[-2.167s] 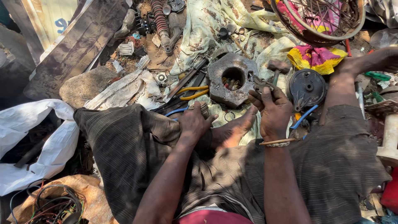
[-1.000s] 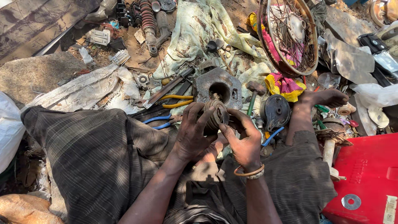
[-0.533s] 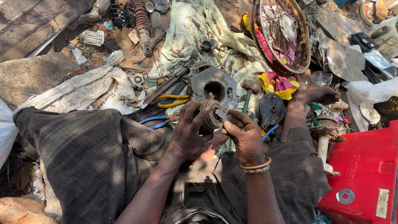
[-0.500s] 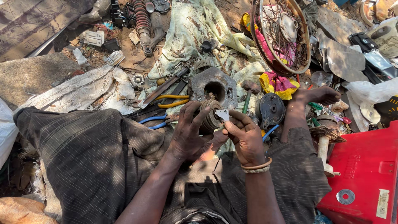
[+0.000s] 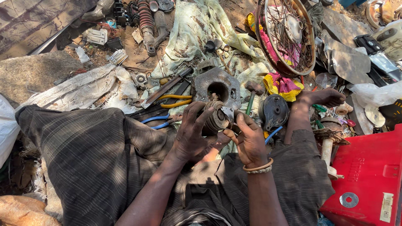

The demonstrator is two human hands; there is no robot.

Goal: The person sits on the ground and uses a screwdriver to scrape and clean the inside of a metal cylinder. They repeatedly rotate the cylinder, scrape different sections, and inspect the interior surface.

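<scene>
My left hand [image 5: 192,134] grips a dirty round metal engine part [image 5: 217,118], holding it up in front of my lap. My right hand [image 5: 248,140] pinches a small shiny metal piece [image 5: 228,113] against the side of that part. Both hands meet over my crossed legs in dark striped trousers [image 5: 96,155]. Just beyond the hands lies a grey cast metal housing [image 5: 217,87] with a round hole.
Yellow-handled pliers [image 5: 173,100] and blue-handled pliers [image 5: 157,121] lie left of the hands. A hammer [image 5: 251,94] and a black round cover [image 5: 274,111] sit right of them. A spoked wheel [image 5: 287,33] stands behind, a red box [image 5: 368,175] at right, a coil spring [image 5: 144,19] at back.
My hands went from working low near the ground to lifting the round metal part between them. My right hand has brought a small shiny piece to its side.
</scene>
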